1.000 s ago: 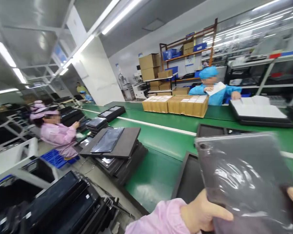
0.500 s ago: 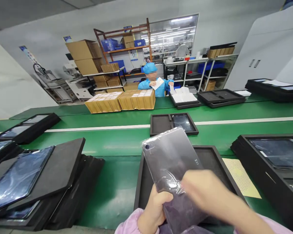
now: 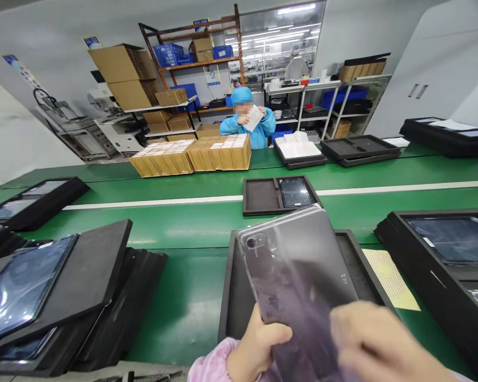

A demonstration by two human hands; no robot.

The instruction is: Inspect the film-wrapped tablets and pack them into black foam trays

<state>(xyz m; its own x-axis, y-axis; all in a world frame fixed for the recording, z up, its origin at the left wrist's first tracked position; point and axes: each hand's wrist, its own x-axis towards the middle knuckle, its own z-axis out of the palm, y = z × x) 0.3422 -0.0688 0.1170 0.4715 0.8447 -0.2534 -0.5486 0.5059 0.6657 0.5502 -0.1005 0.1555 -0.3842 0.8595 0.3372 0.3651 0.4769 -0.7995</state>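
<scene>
A grey tablet (image 3: 298,276) wrapped in clear film is held back side up, camera lens at its top left, over an empty black foam tray (image 3: 233,297) on the green conveyor belt (image 3: 191,228). My left hand (image 3: 257,347), in a pink sleeve, grips the tablet's lower left edge with the thumb on top. My right hand (image 3: 376,345) is blurred at the tablet's lower right, lying on its film-covered surface; whether it grips is unclear.
Stacked black trays with tablets (image 3: 43,297) lie at the left, more trays (image 3: 450,249) at the right. A yellow perforated sheet (image 3: 390,281) lies beside the tray. Another tray (image 3: 281,193) sits mid-belt. Across the belt, a person in blue (image 3: 245,119) stands behind cardboard boxes (image 3: 191,156).
The view swung from the left end of the line to straight ahead. The tablet came closer and higher in view, and my right hand moved onto its lower right.
</scene>
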